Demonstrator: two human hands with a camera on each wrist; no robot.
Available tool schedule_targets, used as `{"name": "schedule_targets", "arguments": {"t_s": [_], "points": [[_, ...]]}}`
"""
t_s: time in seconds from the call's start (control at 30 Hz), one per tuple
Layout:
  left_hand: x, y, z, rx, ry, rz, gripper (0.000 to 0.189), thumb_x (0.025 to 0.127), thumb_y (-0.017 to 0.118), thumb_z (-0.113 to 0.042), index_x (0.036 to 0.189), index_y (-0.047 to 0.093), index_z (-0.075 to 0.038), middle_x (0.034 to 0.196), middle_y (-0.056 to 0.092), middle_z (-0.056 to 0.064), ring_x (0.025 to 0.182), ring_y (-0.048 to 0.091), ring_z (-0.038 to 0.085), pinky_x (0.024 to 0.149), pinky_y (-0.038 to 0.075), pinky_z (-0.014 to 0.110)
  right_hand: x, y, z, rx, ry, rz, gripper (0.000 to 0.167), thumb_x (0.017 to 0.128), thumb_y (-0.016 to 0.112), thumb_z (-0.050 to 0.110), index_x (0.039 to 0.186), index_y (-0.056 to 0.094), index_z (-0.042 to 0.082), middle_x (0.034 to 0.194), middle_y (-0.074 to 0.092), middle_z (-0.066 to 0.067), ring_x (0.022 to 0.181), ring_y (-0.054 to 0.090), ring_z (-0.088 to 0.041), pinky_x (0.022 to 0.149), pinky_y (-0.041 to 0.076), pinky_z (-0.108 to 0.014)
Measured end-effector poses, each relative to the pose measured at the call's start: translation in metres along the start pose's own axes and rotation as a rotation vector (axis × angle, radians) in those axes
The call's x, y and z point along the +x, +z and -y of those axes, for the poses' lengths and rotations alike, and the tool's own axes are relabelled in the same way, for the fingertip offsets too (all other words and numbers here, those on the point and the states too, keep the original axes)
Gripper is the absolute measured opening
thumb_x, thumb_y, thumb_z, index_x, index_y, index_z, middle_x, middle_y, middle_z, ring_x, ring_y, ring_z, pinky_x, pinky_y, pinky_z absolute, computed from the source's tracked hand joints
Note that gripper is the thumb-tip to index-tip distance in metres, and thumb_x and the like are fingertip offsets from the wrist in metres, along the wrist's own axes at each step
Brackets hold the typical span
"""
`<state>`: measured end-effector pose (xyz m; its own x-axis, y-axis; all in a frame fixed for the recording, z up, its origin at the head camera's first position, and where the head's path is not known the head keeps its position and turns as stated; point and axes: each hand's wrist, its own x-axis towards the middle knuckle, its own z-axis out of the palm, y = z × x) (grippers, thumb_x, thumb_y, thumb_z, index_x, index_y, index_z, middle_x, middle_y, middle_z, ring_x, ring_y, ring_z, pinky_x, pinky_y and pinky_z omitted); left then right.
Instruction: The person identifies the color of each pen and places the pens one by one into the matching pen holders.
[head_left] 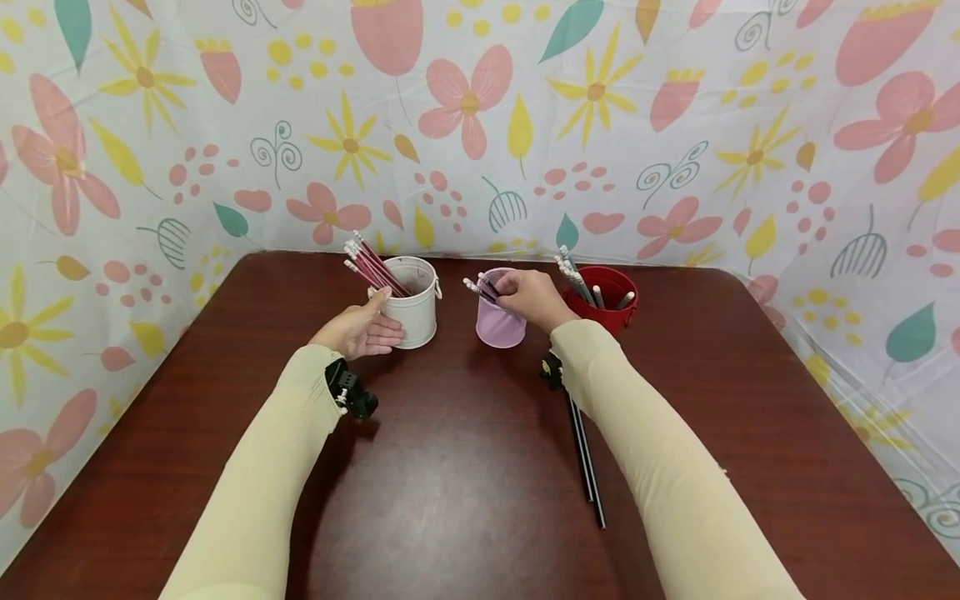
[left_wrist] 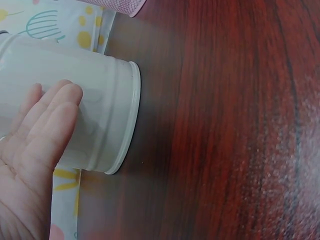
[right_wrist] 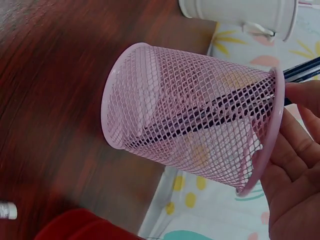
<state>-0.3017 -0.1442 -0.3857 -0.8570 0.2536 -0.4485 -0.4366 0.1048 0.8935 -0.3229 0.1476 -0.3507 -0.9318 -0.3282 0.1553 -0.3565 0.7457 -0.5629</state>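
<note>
My left hand (head_left: 363, 327) rests against the side of a white bucket (head_left: 417, 321), fingers straight and thumb near the rim. Its palm and fingers show beside the bucket in the left wrist view. Several dark red pencils (head_left: 366, 265) with white ends lean out of this bucket. At the rim of a pink mesh cup (head_left: 501, 327), my right hand (head_left: 536, 297) has its fingers curled, apparently pinching a dark pencil (right_wrist: 288, 101); the fingertips are partly hidden. Other dark pencils (right_wrist: 303, 70) slant through the cup and stick out past its rim.
Right of the pink cup stands a red bucket (head_left: 600, 312) with several pale-ended pencils (head_left: 573, 275), partly behind my right wrist. Two dark striped pencils (head_left: 588, 467) lie on the brown table (head_left: 450, 500) beside my right forearm. A flower-patterned cloth (head_left: 465, 183) hangs behind the table.
</note>
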Motion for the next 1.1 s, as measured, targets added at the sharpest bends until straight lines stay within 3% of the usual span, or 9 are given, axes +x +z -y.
{"name": "schedule_targets", "arguments": {"t_s": [0.23, 0.5, 0.67, 0.73, 0.93, 1.0, 1.1], "points": [[-0.001, 0.001, -0.001, -0.014, -0.003, 0.007, 0.084, 0.098, 0.030, -0.057, 0.135, 0.036, 0.018, 0.136, 0.043, 0.031, 0.123, 0.048, 0.037, 0.106, 0.036, 0.044, -0.014, -0.016, 0.002, -0.146, -0.104, -0.018, 0.021, 0.083, 0.066, 0.005, 0.101, 0.069, -0.004, 0.099, 0.071, -0.017, 0.094, 0.066, -0.028, 0.086, 0.051, -0.040], [-0.001, -0.001, -0.001, -0.014, 0.001, 0.002, 0.084, 0.098, 0.030, -0.057, 0.136, 0.036, 0.018, 0.135, 0.043, 0.030, 0.122, 0.049, 0.036, 0.105, 0.037, 0.044, -0.045, -0.029, -0.004, -0.096, -0.193, -0.035, 0.012, 0.082, 0.076, 0.013, 0.089, 0.071, 0.005, 0.082, 0.071, -0.007, 0.076, 0.064, -0.019, 0.073, 0.052, -0.036], [0.000, 0.001, -0.001, -0.016, 0.004, 0.017, 0.085, 0.098, 0.030, -0.057, 0.136, 0.035, 0.018, 0.138, 0.041, 0.032, 0.126, 0.045, 0.038, 0.106, 0.035, 0.044, -0.073, -0.029, -0.017, -0.197, -0.216, 0.102, 0.005, 0.083, 0.073, 0.012, 0.081, 0.072, 0.008, 0.071, 0.067, 0.002, 0.062, 0.054, -0.011, 0.061, 0.047, -0.030], [0.000, 0.001, -0.001, -0.017, 0.003, 0.019, 0.084, 0.098, 0.031, -0.057, 0.136, 0.036, 0.018, 0.138, 0.041, 0.032, 0.126, 0.045, 0.039, 0.106, 0.036, 0.044, -0.084, -0.026, -0.026, -0.246, -0.171, 0.202, 0.007, 0.083, 0.072, 0.012, 0.078, 0.072, 0.008, 0.066, 0.064, 0.004, 0.058, 0.050, -0.009, 0.057, 0.046, -0.027], [-0.002, 0.000, -0.001, 0.000, 0.013, 0.027, 0.084, 0.099, 0.029, -0.056, 0.136, 0.035, 0.019, 0.139, 0.039, 0.033, 0.127, 0.044, 0.039, 0.107, 0.035, 0.044, -0.110, -0.021, -0.042, -0.267, 0.162, 0.531, 0.023, 0.086, 0.070, 0.018, 0.068, 0.067, 0.005, 0.057, 0.060, -0.004, 0.051, 0.056, -0.015, 0.055, 0.048, -0.028], [-0.003, 0.000, -0.001, 0.003, 0.013, 0.027, 0.084, 0.099, 0.028, -0.056, 0.137, 0.034, 0.019, 0.140, 0.038, 0.034, 0.127, 0.043, 0.039, 0.107, 0.035, 0.044, -0.116, -0.020, -0.046, -0.260, 0.222, 0.593, 0.024, 0.087, 0.069, 0.020, 0.069, 0.066, 0.005, 0.058, 0.061, -0.005, 0.051, 0.059, -0.017, 0.056, 0.050, -0.030], [-0.002, 0.001, 0.000, 0.002, 0.012, 0.022, 0.084, 0.099, 0.029, -0.056, 0.136, 0.034, 0.019, 0.139, 0.039, 0.034, 0.126, 0.045, 0.038, 0.107, 0.035, 0.044, -0.122, -0.015, -0.050, -0.244, 0.261, 0.621, 0.024, 0.087, 0.069, 0.020, 0.069, 0.065, 0.004, 0.058, 0.063, -0.006, 0.051, 0.062, -0.019, 0.055, 0.052, -0.030]]}}
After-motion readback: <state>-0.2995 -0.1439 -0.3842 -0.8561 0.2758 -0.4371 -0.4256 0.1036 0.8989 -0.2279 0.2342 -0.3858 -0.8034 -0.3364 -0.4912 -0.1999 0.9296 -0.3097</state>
